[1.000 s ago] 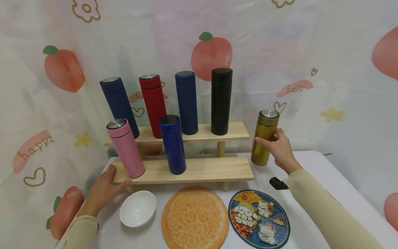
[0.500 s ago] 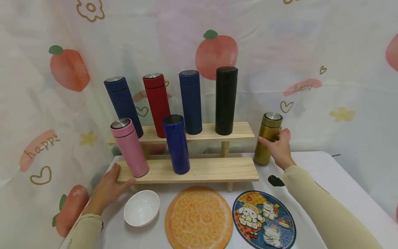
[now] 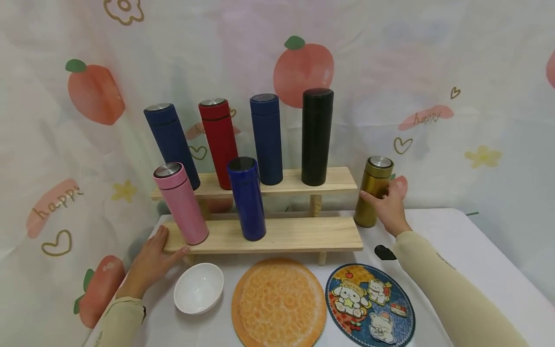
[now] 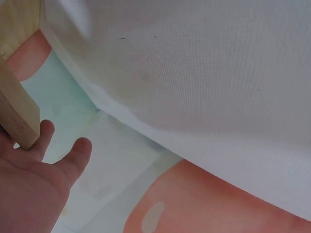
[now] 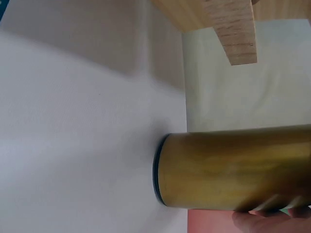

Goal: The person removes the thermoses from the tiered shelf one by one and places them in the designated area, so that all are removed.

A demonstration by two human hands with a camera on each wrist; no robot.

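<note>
At the right end of the wooden stand (image 3: pixel 282 236), my right hand (image 3: pixel 391 212) grips a gold thermos bottle (image 3: pixel 372 193) around its body. The bottle is nearly upright, its silver lid facing up. In the right wrist view its dark-rimmed base shows at the back of the white tabletop, and only the fingertips (image 5: pixel 252 221) appear at its side. My left hand (image 3: pixel 149 265) rests on the left end of the stand's lower shelf, thumb stretched along the front edge. In the left wrist view that hand (image 4: pixel 34 189) lies against the wooden end (image 4: pixel 19 111).
A pink bottle (image 3: pixel 182 205) and a glossy blue one (image 3: pixel 247 200) stand on the lower shelf. Above them are two navy bottles (image 3: pixel 266 140), a red one (image 3: pixel 218 144) and a black one (image 3: pixel 317 137). A white bowl (image 3: pixel 198 289) and two round mats (image 3: pixel 279 303) lie in front.
The head view has shifted a little, moving the scene rightwards. The gold bottle has shifted slightly towards the stand with my right hand still around it. My left hand stays in place.
</note>
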